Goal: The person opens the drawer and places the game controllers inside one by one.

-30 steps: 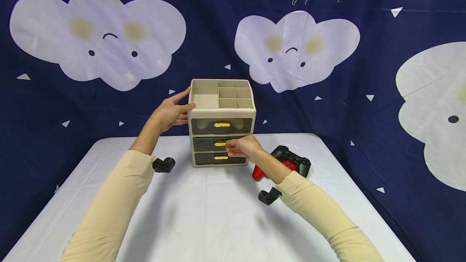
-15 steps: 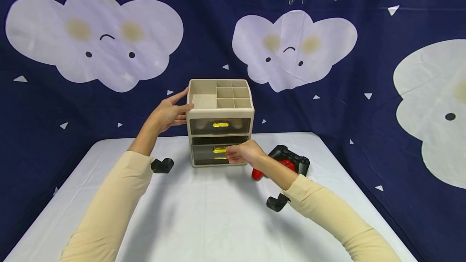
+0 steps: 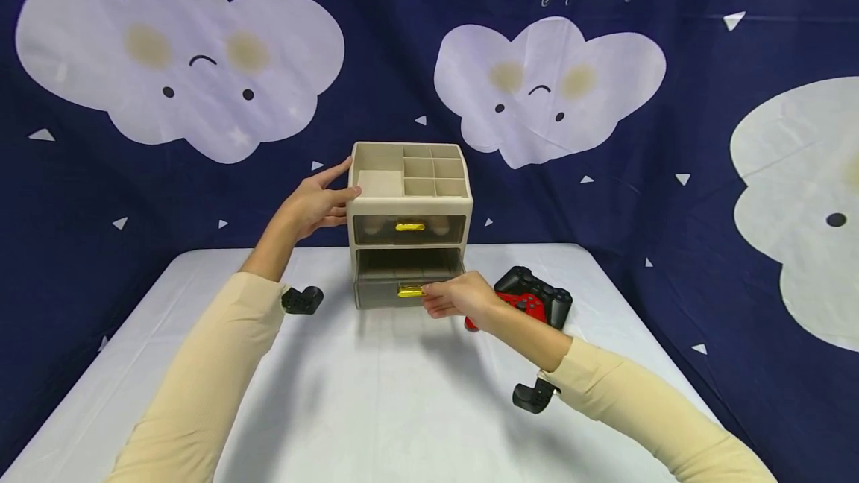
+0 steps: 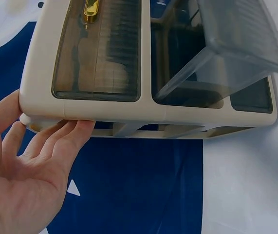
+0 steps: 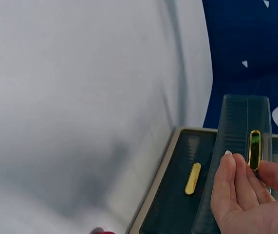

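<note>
A: Three drawers in that beige organizer [image 3: 409,203], and the middle drawer [image 3: 408,283] is drawn out toward the person, well clear of the frame.

B: The right hand [image 3: 456,295] has it, then?

A: Yes. Its fingers [image 5: 236,183] curl round the drawer front at the gold handle [image 5: 254,148], a pinch right where the pull is meant to be taken. In the wrist view the thumb is mostly out of frame, so I'd say pinching rather than a full grip.

B: The left hand [image 3: 314,205]?

A: Flat against the organizer's left wall, fingers [image 4: 63,141] straight and spread, holding nothing. Probably bracing the light box so it doesn't slide along the table [image 3: 376,393] with the drawer.

B: The other drawers?

A: The top drawer [image 3: 409,228] sits closed, its own gold handle showing. The bottom one is hidden behind the pulled drawer in the head view.

B: Anything else on the table?

A: A black and red controller [image 3: 533,298] just right of the right wrist, apart from the organizer
</note>
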The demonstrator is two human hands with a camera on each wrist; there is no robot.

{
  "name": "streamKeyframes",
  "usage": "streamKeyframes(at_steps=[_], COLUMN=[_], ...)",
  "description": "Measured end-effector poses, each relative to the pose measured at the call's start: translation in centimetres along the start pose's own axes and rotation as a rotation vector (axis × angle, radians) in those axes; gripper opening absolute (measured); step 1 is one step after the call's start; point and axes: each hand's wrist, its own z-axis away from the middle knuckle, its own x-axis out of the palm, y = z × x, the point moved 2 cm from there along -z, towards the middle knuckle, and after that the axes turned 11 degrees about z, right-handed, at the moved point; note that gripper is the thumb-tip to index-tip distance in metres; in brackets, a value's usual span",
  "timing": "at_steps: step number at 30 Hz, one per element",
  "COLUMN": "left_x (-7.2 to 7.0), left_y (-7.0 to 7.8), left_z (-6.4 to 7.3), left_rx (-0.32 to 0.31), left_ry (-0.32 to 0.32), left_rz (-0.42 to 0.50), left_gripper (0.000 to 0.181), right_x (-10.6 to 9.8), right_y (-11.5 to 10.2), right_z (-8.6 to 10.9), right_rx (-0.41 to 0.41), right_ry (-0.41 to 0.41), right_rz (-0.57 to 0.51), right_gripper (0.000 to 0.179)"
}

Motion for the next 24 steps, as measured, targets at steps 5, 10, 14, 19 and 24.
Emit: streamKeyframes(at_steps=[5,10,14,19,24], left_x=[0.1,0.1,0.1,0.1,0.1], left_y=[0.0,0.1,0.1,0.1,0.0], left_z=[0.0,0.1,0.1,0.0,0.0], left_rx=[0.003,-0.006,-0.016,-0.018,-0.014], left_ry=[-0.005,0.000,0.008,0.013,0.007], left_rz=[0.005,0.013,0.009,-0.007,-0.008], left_gripper=[0.074,0.074,0.074,0.074,0.074], right_x=[0.3,0.7,0.9,1.1,1.1], right_y=[0.6,0.8,0.8,0.7,1.0], right_z=[0.8,1.7,2.4,3.0,3.3], right_rx=[0.010,-0.009,-0.024,-0.031,-0.036], right_ry=[0.002,0.002,-0.003,-0.018,-0.024], right_rz=[0.005,-0.014,-0.027,-0.025,-0.030], right_gripper=[0.026,0.026,0.026,0.027,0.027])
